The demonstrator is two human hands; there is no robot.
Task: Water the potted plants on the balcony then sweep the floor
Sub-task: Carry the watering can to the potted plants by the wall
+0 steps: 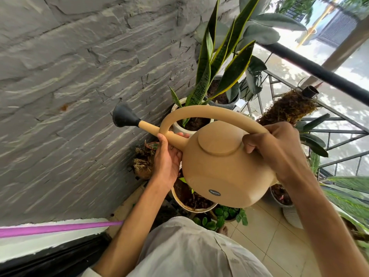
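Observation:
I hold a tan watering can (pixel 225 172) at chest height over the potted plants. Its long spout ends in a dark rose head (pixel 123 117) that points left toward the stone wall. My right hand (pixel 273 148) grips the arched handle at its rear end. My left hand (pixel 167 158) cups the base of the spout from below, thumb over it. Behind the can, a snake plant (pixel 215 62) stands in a white pot (pixel 177 126). A round pot of dark soil (pixel 189 200) sits directly under the can. No water is visible at the rose.
A grey stone wall (pixel 69 96) fills the left. A black railing (pixel 319 74) runs along the right with more pots (pixel 279 194) beside it. A mossy pole (pixel 287 108) rises behind my right hand. A pink stick (pixel 60 228) lies at lower left. Pale floor tiles (pixel 269 236) show below.

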